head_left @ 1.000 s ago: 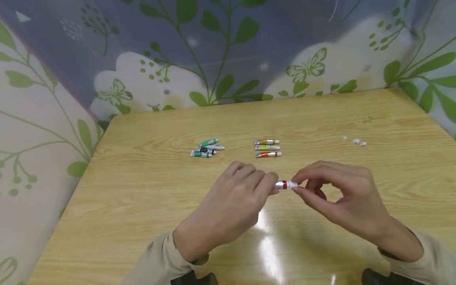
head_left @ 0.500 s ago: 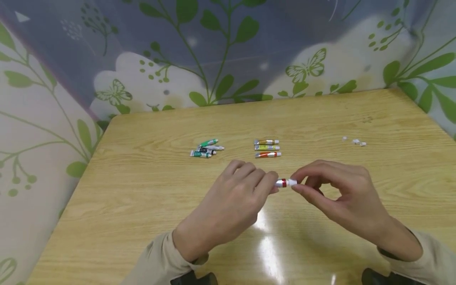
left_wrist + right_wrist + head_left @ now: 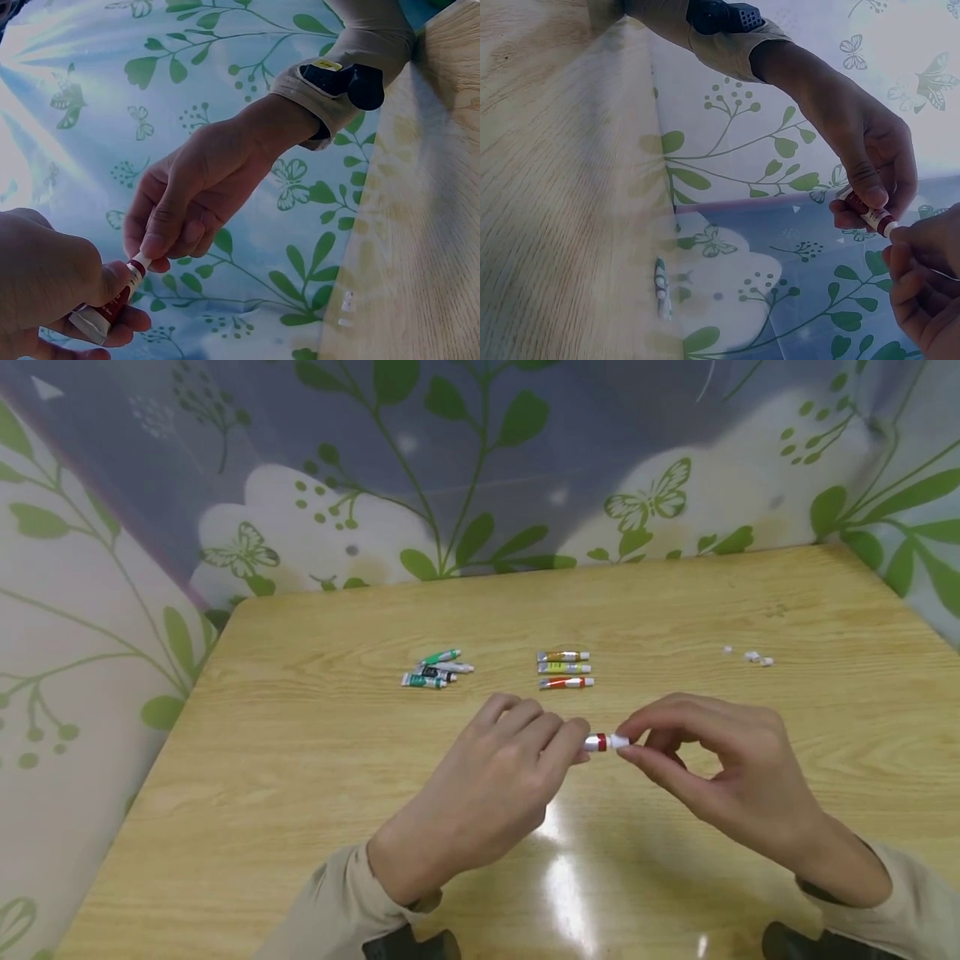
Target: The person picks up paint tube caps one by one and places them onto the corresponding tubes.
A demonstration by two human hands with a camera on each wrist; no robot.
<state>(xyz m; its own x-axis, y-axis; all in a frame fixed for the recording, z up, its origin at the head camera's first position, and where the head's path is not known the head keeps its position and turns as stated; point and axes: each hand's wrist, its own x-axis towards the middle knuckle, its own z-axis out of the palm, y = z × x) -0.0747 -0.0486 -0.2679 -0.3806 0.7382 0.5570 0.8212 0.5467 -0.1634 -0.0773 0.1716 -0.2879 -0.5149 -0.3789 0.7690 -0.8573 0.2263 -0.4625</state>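
A small paint tube [image 3: 596, 742] with a dark red band lies level between my two hands in the head view. My left hand [image 3: 487, 785] grips its body, hiding most of it there; the left wrist view shows the dark red label and flat crimped end of the tube [image 3: 105, 315]. Thumb and forefinger of my right hand [image 3: 720, 777] pinch the white cap [image 3: 619, 741] at the tube's right end. In the right wrist view the tube [image 3: 870, 214] is held by the left hand, its cap end at the right fingertips.
Several paint tubes, green, black and white, lie in a pile [image 3: 435, 670] at the left. Ochre, yellow and orange-red tubes [image 3: 566, 669] lie in a row mid-table. Small white caps [image 3: 752, 657] sit at the right. A patterned curtain [image 3: 480, 468] borders the wooden table [image 3: 262, 710].
Both hands keep their hold on the tube and cap. The tube's capped end has risen slightly in the head view; the piles have not moved.
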